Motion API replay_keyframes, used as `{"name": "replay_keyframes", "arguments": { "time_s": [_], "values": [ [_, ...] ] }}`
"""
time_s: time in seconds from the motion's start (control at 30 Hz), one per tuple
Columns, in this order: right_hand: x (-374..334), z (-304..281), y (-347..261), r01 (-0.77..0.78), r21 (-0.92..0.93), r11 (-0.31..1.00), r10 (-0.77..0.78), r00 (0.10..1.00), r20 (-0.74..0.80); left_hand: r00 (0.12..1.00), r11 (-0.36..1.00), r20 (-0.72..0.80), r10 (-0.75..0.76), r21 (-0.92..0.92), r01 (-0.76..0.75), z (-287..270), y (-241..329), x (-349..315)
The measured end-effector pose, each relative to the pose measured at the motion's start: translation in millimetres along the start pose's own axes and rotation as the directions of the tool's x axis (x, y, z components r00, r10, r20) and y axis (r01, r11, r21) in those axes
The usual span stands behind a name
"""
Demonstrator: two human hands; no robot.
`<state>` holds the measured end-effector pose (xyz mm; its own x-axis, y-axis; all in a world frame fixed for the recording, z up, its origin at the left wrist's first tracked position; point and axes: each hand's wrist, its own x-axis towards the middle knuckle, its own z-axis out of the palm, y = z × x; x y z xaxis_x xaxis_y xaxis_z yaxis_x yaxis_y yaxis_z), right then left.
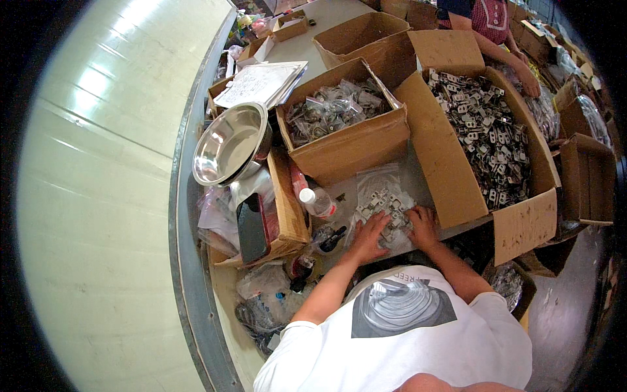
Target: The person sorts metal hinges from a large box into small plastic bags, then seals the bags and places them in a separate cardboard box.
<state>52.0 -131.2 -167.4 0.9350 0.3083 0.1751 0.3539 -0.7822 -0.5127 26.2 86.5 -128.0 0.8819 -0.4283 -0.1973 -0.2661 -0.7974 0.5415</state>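
Note:
In front of me a clear plastic bag [377,178] lies on the table, with several small whitish metal pieces [386,208] in or on it; I cannot tell which. My left hand [370,240] rests at the near left of the pieces, fingers stretched out and apart. On the right side, my right hand [422,226] touches the edge of the pile with its fingers extended. Neither hand visibly grips anything. To the right stands a large open carton [439,153] heaped with metal brackets [486,134].
A carton [349,147] of small bagged parts stands beyond. At left are a steel bowl [228,144], papers [258,83], a phone [252,227] and a white-capped bottle [318,201]. Another person's hand [528,80] is behind the bracket carton.

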Motion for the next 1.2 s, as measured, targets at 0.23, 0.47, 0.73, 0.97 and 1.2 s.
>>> {"name": "replay_keyframes", "arguments": {
  "time_s": [0.23, 0.47, 0.73, 0.97, 1.2],
  "values": [
    [-1, 6, 3, 0.02, -0.041, 0.999, -0.023, 0.996, -0.088, 0.988, 0.991, -0.127, -0.082, 0.092, 0.094, 9, 10, 2],
    [8, -7, -10, -0.027, 0.164, 0.986, 0.048, 0.991, -0.125, 0.836, 0.918, -0.399, 0.376, 0.282, -0.278, 40, 4, -13],
    [-16, -21, 5, 0.301, 0.103, 0.948, -0.297, 0.953, -0.057, 0.774, 0.842, -0.335, 0.537, 0.264, -0.47, 38, 3, -6],
    [-7, -64, -49, 0.337, 0.147, 0.93, -0.33, 0.941, -0.071, 0.727, 0.909, -0.631, 0.272, -0.079, -0.409, -6, 23, 3],
    [70, -111, -109, 0.366, 0.134, 0.921, -0.305, 0.891, -0.335, 0.535, 0.909, -0.81, 0.238, -0.009, -0.417, -107, 52, 16]
  ]
}}
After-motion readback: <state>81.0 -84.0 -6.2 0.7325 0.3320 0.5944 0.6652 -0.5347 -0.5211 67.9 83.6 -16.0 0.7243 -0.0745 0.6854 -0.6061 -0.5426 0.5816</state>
